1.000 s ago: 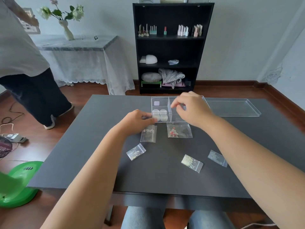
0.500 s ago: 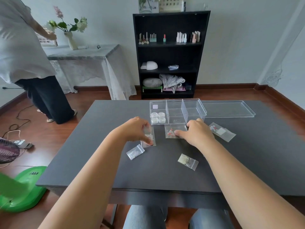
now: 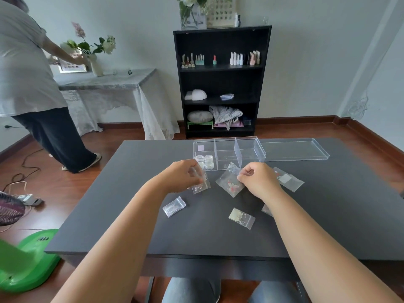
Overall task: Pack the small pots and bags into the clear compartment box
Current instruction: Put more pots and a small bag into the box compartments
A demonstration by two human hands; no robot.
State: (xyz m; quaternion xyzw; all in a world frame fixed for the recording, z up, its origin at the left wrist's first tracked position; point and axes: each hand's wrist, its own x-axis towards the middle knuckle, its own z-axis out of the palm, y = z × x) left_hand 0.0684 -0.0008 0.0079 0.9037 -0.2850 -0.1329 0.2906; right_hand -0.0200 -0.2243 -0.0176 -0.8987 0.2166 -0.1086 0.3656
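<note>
- One clear compartment box (image 3: 229, 153) sits on the dark table (image 3: 131, 193), with three compartments; its lid (image 3: 293, 150) lies to the right.
- Four small white pots (image 3: 204, 161) fill the left compartment.
- Six small bags are out: two held, four lying loose.
- The left hand (image 3: 181, 179) pinches one bag (image 3: 201, 186).
- The right hand (image 3: 258, 180) has lifted the red-speckled bag (image 3: 230, 184) off the table since half a second ago.
</note>
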